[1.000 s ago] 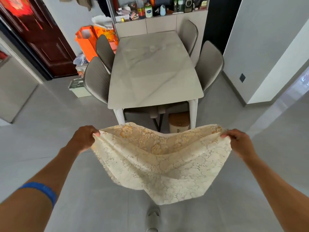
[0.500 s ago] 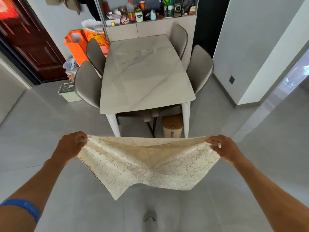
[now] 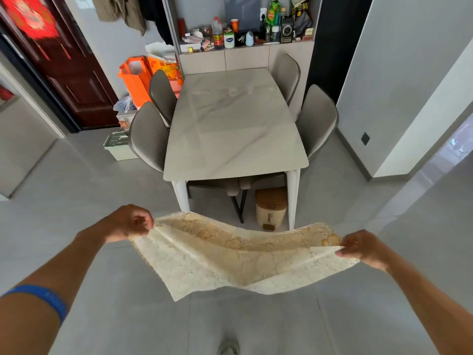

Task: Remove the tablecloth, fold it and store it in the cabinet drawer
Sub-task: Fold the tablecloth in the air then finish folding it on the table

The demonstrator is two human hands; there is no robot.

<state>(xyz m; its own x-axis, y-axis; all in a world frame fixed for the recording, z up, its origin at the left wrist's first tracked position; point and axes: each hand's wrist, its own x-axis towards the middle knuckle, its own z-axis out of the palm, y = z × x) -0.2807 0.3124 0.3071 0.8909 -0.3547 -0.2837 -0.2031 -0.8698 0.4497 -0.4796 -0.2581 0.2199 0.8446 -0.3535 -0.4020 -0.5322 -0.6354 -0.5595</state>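
Desk [image 3: 235, 129] is bare: removal done. We hold the tablecloth [image 3: 230, 262] in mid-air before it, partly folded. Left hand [image 3: 128, 222] and right hand [image 3: 363, 248] fingers pinch opposite ends. Remaining: further folds, then the cabinet [image 3: 245, 57] drawer.

The table [image 3: 235, 129] has a pale marble-like top, and nothing lies on it. It stands on the grey tiled floor [image 3: 76, 201] on white legs. Four grey chairs [image 3: 149, 135] stand at its sides, two at each. Under the near end, on the floor, stands a small beige bin [image 3: 271, 208] with a brown lid. Left of the table, also on the floor, are a white box [image 3: 120, 148] and orange bags [image 3: 134, 80].
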